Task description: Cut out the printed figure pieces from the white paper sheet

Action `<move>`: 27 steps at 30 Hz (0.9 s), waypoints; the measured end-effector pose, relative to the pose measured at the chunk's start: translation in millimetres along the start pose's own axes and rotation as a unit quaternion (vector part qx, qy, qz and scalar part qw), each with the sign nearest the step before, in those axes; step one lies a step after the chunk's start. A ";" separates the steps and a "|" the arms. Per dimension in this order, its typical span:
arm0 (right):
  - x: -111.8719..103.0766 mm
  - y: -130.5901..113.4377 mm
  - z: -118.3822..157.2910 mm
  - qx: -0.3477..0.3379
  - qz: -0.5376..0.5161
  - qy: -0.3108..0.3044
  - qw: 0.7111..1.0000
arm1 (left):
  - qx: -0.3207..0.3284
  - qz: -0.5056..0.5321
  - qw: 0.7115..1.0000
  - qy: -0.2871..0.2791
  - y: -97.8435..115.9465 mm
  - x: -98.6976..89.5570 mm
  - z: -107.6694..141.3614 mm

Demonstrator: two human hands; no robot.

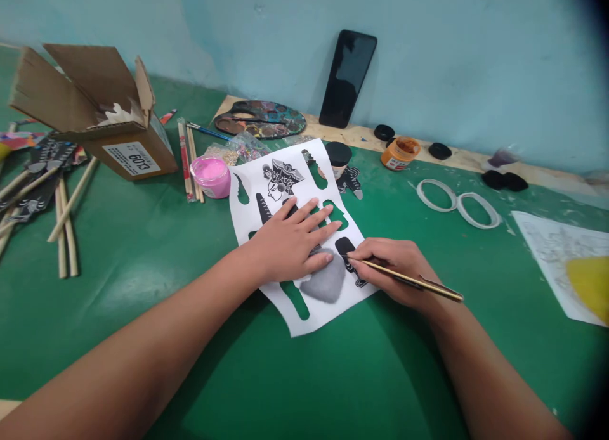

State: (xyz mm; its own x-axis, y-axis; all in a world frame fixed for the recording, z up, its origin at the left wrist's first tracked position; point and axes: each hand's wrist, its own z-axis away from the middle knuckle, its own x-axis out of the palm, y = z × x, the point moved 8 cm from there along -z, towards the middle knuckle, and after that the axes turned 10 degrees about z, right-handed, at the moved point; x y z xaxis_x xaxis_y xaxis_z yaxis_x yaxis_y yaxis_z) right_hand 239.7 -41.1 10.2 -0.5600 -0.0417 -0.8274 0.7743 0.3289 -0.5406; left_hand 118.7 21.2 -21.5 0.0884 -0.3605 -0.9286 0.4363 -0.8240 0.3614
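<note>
A white sheet printed with black-and-white figure parts lies on the green table, with several shapes cut out of it. My left hand rests flat on the sheet, fingers spread, partly covering the prints. Beneath its thumb is a grey rounded patch on the sheet; I cannot tell whether it is printed or a separate piece. My right hand grips a slim gold pen-shaped tool with a clip. The tool's thin tip is at the edge of a black printed shape, near the sheet's right side.
Beyond the sheet stand a pink paint jar, an orange paint jar and a paint palette. A phone leans on the wall. Left are an open cardboard box and wooden sticks; right, two white rings and another paper.
</note>
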 end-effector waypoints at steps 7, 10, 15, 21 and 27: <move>1.8 0.1 0.1 0.025 0.016 0.004 1.000 | 0.004 -0.003 1.000 0.002 0.9 -0.1 0.4; 3.5 -2.4 -0.8 0.040 0.056 0.017 0.997 | 0.003 -0.004 1.000 0.001 1.0 -0.2 0.2; 4.0 -8.5 -0.9 0.037 0.084 0.035 0.995 | 0.002 -0.005 1.000 -0.001 0.9 -0.5 -0.3; 2.9 -6.5 1.5 0.046 0.087 0.028 0.995 | 0.001 -0.003 1.000 0.003 0.6 -1.5 0.7; 3.1 -4.9 2.0 0.061 0.086 0.035 0.994 | 0.000 0.001 1.000 0.000 0.4 -0.6 0.2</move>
State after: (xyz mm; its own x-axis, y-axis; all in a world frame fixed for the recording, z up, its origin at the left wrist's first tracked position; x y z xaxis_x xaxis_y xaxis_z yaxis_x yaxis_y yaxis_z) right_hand 234.7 -44.7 10.0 -0.4328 0.0731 -0.8985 0.8876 0.2085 -0.4106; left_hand 118.6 20.9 -20.7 0.0897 -0.3613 -0.9281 0.4364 -0.8234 0.3628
